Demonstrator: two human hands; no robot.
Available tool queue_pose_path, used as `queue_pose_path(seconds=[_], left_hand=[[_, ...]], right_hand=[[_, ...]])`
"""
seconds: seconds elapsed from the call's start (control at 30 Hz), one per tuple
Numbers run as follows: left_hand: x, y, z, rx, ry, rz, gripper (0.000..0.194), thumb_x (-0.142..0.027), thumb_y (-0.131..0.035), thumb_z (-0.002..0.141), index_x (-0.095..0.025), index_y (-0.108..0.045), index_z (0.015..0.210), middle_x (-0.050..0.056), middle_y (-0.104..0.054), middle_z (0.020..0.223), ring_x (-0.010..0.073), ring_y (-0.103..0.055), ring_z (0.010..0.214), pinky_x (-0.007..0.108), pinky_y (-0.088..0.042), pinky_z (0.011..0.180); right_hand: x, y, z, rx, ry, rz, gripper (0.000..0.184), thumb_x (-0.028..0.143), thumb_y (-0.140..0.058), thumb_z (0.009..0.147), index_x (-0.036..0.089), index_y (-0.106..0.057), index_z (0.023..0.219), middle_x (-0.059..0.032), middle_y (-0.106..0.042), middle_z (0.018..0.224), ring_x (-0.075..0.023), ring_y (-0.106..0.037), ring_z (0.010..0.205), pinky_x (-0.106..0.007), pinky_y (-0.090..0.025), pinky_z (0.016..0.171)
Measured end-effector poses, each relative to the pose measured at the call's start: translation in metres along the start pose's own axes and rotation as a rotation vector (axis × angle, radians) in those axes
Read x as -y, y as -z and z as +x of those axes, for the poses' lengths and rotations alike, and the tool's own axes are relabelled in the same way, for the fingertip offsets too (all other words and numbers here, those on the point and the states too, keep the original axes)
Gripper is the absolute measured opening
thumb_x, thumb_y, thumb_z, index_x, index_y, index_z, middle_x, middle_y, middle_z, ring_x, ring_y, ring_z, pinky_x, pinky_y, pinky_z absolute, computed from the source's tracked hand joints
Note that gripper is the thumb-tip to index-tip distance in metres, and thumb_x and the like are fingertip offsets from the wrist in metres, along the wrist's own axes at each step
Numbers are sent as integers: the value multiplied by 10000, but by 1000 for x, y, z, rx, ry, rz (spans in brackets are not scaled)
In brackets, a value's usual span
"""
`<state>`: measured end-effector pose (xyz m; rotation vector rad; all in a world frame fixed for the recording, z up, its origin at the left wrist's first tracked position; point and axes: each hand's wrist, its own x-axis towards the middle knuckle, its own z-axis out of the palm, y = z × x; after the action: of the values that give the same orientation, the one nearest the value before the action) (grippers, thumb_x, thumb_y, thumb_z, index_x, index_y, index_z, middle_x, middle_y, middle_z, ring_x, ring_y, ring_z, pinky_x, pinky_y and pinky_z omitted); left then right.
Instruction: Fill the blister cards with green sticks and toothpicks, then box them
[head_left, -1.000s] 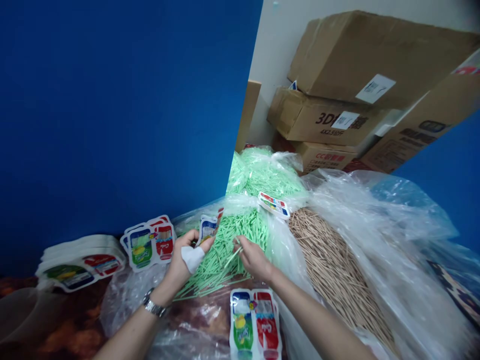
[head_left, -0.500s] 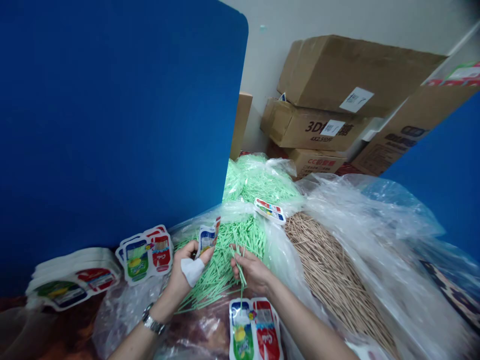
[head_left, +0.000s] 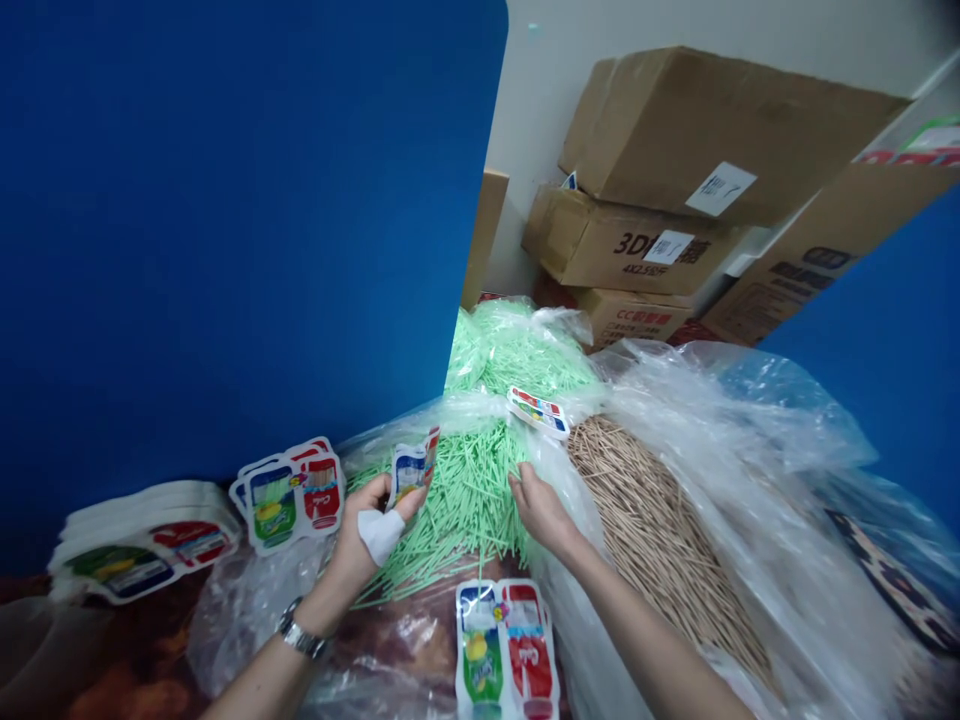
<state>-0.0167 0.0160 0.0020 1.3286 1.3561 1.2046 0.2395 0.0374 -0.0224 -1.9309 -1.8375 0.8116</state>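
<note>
Pinching one packet (head_left: 408, 470), the left hand (head_left: 365, 525) flanks green sticks (head_left: 472, 485) opposite the right hand (head_left: 544, 510), grip unclear.

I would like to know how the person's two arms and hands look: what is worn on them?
The left hand has a white covering around the base of the thumb; its material is unclear. A silver, linked wristband, probably a watch, circles that wrist. The right hand and its wrist show nothing worn. No sleeves are in view on either side.
</note>
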Motion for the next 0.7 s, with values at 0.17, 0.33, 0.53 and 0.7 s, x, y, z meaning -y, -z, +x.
queue_pose_path(seconds=[0.17, 0.33, 0.53, 0.7], left_hand=[[8, -7, -1, 11, -31, -27, 256, -372, -703, 731, -138, -678, 831, 29, -671, 704, 185, -589, 638, 264, -433, 570], [9, -10, -7, 26, -38, -25, 241, -370, -694, 743, -148, -676, 832, 18, -664, 700, 176, -582, 632, 258, -429, 571], [6, -9, -10, 33, -21, -39, 221, -356, -686, 740, -155, -667, 831, 16, -649, 702, 173, -571, 629, 256, -427, 568], [6, -8, -9, 41, -24, -22, 216, -358, -682, 742, -152, -658, 800, 6, -617, 659, 162, -544, 601, 256, -416, 553]], right_hand=[[12, -14, 10, 40, 14, -413, 211, 62, -342, 892, 136, -510, 995, -171, -566, 1043, -213, -645, 819, -327, -460, 695], [18, -17, 15, 88, 32, -629, 291, -11, -324, 860, 121, -544, 998, -180, -569, 1023, -237, -673, 834, -333, -485, 678], [13, -7, 11, 66, 54, -680, 215, 98, -351, 898, 136, -504, 1043, -166, -603, 1022, -238, -663, 823, -334, -477, 667], [23, -11, 7, 51, 128, -634, 222, 89, -351, 894, 170, -488, 1049, -126, -643, 952, -238, -614, 909, -334, -463, 724]])
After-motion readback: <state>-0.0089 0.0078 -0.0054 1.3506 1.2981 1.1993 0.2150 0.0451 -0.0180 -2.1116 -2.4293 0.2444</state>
